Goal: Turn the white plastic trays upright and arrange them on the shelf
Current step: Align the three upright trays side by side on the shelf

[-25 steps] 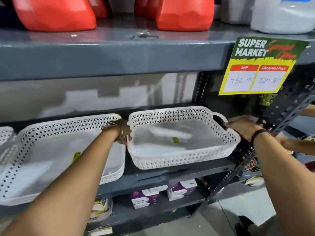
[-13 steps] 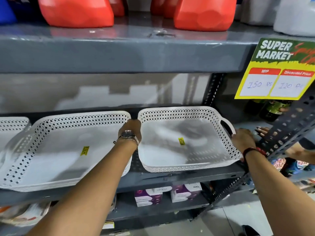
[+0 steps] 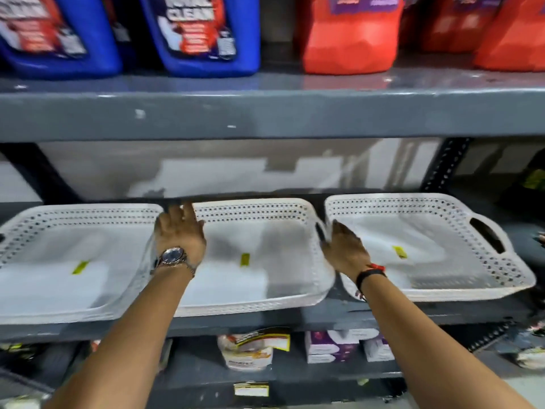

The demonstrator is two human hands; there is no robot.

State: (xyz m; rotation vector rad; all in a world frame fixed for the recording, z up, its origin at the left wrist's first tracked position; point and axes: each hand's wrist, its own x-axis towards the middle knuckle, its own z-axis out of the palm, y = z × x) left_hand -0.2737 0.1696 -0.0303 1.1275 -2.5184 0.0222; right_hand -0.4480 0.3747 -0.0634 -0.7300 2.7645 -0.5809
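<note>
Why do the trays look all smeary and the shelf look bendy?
Head view: motion blur smears the middle tray and the left hand; the right tray is a bit sharper. The wide-angle lens bows the upper shelf edge, and the jugs above are fuzzy too.

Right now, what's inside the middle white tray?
Inside the middle tray only a small yellow-green sticker shows on its floor. The left hand and forearm cover its left part, so anything lying there cannot be seen.
</note>
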